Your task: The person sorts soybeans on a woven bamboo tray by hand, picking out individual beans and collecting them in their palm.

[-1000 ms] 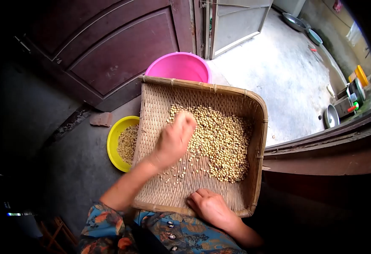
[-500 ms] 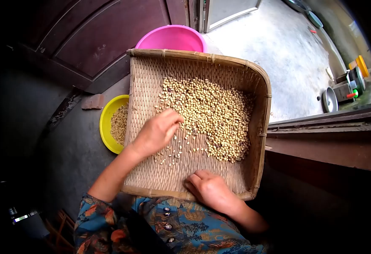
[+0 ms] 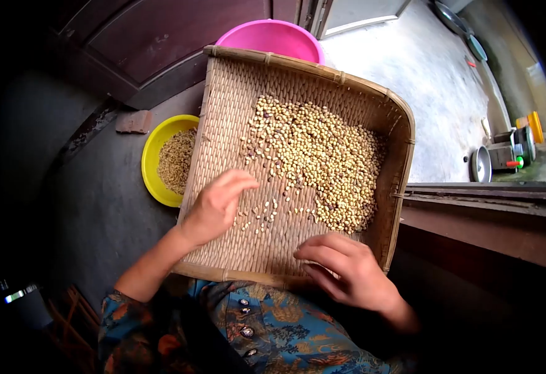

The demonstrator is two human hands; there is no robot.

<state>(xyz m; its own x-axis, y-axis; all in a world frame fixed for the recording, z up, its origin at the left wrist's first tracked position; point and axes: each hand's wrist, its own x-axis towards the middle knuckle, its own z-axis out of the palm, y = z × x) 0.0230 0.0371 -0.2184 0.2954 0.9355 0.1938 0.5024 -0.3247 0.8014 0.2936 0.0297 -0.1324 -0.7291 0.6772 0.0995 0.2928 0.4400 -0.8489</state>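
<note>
A woven basket tray with a bamboo rim lies in front of me, tilted a little. Pale beans are heaped in its middle and right part, with some dark ones among them and a few scattered ones nearer me. My left hand hovers over the tray's left part, fingers bent and close together; whether anything is between the fingertips is too small to tell. Above the near right part of the tray is my right hand, its fingers curved and apart from the thumb, with nothing seen in it.
A yellow bowl with small beans or grains stands left of the tray. Behind the tray is a pink basin. A brick piece lies on the floor near a dark red door. At right, a metal basin stands beyond a sill.
My left hand has drawn back from the beans toward the tray's left side. My right hand has lifted from the near rim, and its fingers have opened. The tray has shifted in view.
</note>
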